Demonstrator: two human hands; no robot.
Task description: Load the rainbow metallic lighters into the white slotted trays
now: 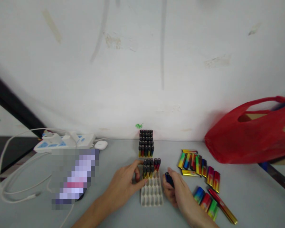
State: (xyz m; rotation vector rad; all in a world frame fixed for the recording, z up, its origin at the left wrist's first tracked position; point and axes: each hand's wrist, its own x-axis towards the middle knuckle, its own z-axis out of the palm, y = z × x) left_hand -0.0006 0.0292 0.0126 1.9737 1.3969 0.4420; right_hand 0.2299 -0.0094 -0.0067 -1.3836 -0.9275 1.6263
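A white tray (152, 191) with rows of oval pockets lies in front of me. Several lighters (148, 167) with black tops and gold or red bodies stand upright in its far rows. My left hand (127, 177) grips the tray's left side, its thumb by the front row of standing lighters and its fingers bent at the far left corner. To the right of the tray, my right hand (178, 190) is closed around a dark blue lighter (169, 180); the fingers hide part of it.
Behind the tray stands a packed block of black-topped lighters (146, 144). Loose colourful lighters (196, 163) lie on the right, near a red bag (247, 136). On the left are a blurred-out phone (77, 177), a power strip (66, 142), a white case (101, 145) and a cable (26, 199).
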